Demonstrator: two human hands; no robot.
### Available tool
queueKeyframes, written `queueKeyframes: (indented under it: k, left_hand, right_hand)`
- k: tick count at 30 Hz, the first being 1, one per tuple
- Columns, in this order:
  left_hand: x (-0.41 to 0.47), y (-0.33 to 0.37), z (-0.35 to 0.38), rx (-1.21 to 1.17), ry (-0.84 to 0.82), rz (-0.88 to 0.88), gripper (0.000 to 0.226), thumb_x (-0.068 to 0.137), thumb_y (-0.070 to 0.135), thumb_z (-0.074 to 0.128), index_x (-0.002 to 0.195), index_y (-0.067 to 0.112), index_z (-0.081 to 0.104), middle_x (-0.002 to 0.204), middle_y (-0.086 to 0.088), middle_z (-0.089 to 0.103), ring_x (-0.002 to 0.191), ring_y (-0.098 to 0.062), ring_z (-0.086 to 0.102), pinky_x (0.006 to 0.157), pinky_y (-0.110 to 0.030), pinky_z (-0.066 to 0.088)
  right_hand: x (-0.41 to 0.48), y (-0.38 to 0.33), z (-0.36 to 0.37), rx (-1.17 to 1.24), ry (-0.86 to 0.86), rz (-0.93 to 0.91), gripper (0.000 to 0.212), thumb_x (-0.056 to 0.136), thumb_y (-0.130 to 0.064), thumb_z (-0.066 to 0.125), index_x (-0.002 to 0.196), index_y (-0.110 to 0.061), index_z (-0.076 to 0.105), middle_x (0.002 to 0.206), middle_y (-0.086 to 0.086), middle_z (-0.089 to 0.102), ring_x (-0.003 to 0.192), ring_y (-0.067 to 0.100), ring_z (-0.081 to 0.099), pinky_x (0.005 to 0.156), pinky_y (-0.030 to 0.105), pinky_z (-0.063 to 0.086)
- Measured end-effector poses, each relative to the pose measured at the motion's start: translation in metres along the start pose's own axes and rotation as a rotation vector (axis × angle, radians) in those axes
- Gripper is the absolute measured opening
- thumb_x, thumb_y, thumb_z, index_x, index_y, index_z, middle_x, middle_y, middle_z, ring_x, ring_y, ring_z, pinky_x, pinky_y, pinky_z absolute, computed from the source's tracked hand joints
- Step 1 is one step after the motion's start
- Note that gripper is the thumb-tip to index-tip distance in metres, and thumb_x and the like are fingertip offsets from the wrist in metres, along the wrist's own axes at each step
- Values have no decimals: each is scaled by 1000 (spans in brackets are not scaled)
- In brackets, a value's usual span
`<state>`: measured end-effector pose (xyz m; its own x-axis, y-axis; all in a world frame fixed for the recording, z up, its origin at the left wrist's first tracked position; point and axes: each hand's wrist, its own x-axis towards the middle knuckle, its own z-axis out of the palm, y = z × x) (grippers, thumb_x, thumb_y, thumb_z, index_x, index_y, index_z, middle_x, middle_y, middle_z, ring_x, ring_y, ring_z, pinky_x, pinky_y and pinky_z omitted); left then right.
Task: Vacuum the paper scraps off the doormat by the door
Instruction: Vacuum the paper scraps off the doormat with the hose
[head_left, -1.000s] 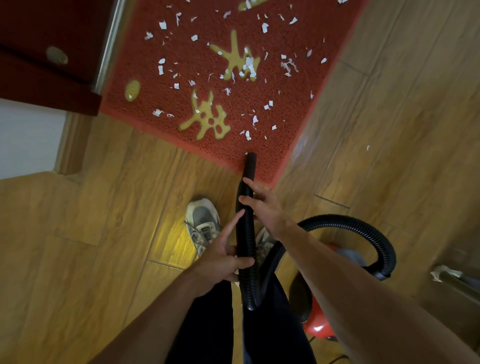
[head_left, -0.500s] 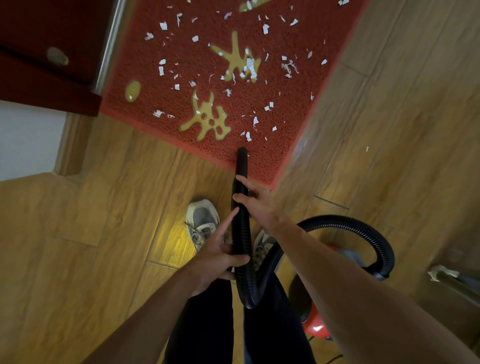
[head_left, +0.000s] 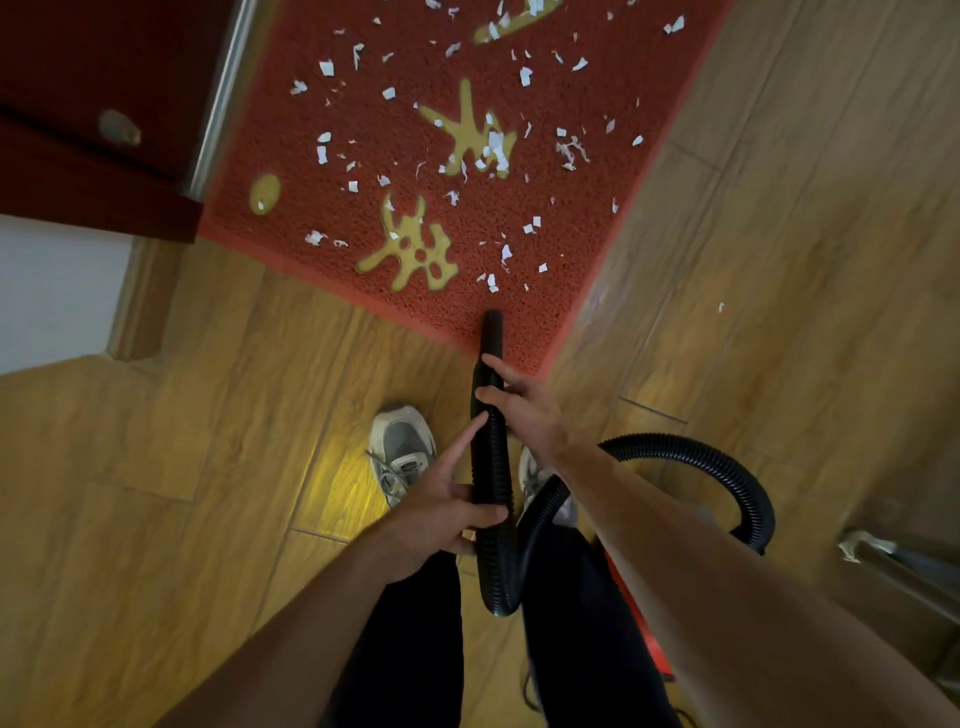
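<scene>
Paper scraps (head_left: 496, 143) lie scattered across the red doormat (head_left: 566, 270), thickest around the yellow shapes in its middle and thinner toward its near corner. The doormat's left edge butts against a metal strip (head_left: 223, 88) at the foot of the dark red door (head_left: 104, 78). Its near and right edges meet bare wooden floor (head_left: 208, 415), which stretches wide on both sides. One stray scrap (head_left: 721, 307) sits on the boards well to the right of the doormat. The black ribbed vacuum hose (head_left: 488, 467) runs up between both hands, and its smooth nozzle (head_left: 492, 327) lies over the near corner, just inside the border and short of the closest scraps. The right hand (head_left: 519, 410) grasps the hose high up, fingers wrapped across it just behind the nozzle. The left hand (head_left: 441, 514) grips it lower down, thumb across the ribs and forefinger stretched along them. Below the hands the hose bends back and arcs out to the right, then down to the red vacuum body (head_left: 657, 657) behind the person's right leg. A grey and white shoe (head_left: 402, 452) stands on the floor just left of the hose, near the doormat's edge but apart from it. A white wall (head_left: 52, 291) closes off the far left.
</scene>
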<state>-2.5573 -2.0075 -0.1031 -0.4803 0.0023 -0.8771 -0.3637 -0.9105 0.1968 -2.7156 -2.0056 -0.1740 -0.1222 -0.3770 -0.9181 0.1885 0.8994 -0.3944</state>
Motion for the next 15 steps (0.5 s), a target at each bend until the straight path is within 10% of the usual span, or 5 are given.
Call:
queueKeyframes:
  k: [15]
  left_hand:
    - [-2,-3,22,-8,42,-4,94,86,0,73,136,68,33,105,-2,76,101,-19,72,89,-55,57]
  right_hand:
    - [-7,1,-20,55,-96,126,48,94,-12,61,138,-30,55,106,0,63,79,8,63,60,21,53]
